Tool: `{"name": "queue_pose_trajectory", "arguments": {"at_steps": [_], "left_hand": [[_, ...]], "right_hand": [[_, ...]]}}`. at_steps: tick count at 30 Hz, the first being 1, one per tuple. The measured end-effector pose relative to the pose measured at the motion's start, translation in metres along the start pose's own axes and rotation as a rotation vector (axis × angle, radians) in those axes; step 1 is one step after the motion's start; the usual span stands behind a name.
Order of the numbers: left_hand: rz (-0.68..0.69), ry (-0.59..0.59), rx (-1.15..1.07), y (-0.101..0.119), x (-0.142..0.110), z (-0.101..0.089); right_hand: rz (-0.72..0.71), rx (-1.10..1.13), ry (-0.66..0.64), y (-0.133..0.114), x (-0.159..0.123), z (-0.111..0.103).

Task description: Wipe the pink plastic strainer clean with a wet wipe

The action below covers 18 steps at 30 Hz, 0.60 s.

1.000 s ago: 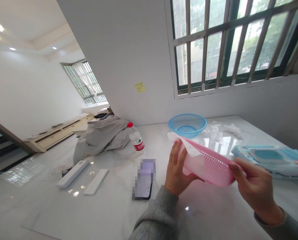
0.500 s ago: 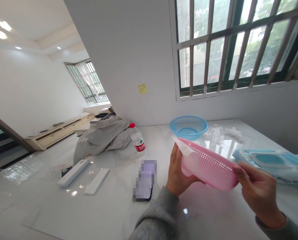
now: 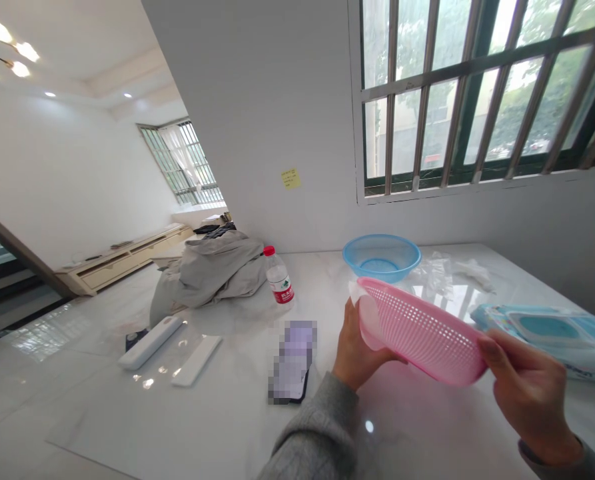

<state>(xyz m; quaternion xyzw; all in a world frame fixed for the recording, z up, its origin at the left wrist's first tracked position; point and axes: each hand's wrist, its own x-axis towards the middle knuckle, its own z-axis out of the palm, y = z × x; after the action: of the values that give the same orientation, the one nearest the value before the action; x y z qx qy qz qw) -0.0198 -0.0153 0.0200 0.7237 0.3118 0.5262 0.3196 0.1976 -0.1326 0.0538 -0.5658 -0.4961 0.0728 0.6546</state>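
Note:
A pink plastic basket [image 3: 430, 333] with many small holes is held tilted above the white tabletop. My right hand [image 3: 532, 390] pinches its right rim between thumb and fingers. At the basket's left end, my left hand [image 3: 354, 357] is closed around the wall with a thin white wipe [image 3: 370, 313] pressed against it. Part of the wipe sticks up above the fingertips. Some of my left fingers are hidden behind the basket and wipe. A blue pack of wipes [image 3: 542, 333] lies beyond my right hand.
A blue basin [image 3: 381, 260] stands by the wall, with crumpled clear plastic [image 3: 437, 273] beside it. Left of my hands are a phone [image 3: 293, 363], a red-capped bottle [image 3: 279, 279], grey cloth [image 3: 217, 270] and two long white objects, a thicker one [image 3: 152, 343] and a flat one [image 3: 197, 360].
The wipe has shifted and bunched closer to the basket's left end, under my left hand. The basket tilts slightly differently, with my right hand still on its rim. The whole view has shifted a little.

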Motion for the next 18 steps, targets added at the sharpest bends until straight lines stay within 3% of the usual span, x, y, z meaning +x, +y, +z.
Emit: {"name": "queue_pose_trajectory", "arguments": {"at_steps": [3,8,11,18], "left_hand": [[-0.086,-0.016,-0.031,-0.0026,-0.0017,0.0005],[-0.114,-0.029,-0.083,-0.0040,-0.0002,0.0028],[-0.079,-0.029,-0.070,-0.0038,0.0014,0.0026],[0.025,0.061,0.187,-0.0080,-0.0025,-0.0010]], "right_hand": [[0.004,0.004,0.007,-0.0003,-0.0005,0.0005],[-0.002,0.035,0.036,-0.0028,0.0007,0.0013],[-0.014,0.054,0.033,-0.0048,0.0029,0.0020],[-0.059,0.030,0.033,-0.0071,0.0063,0.0030]]}}
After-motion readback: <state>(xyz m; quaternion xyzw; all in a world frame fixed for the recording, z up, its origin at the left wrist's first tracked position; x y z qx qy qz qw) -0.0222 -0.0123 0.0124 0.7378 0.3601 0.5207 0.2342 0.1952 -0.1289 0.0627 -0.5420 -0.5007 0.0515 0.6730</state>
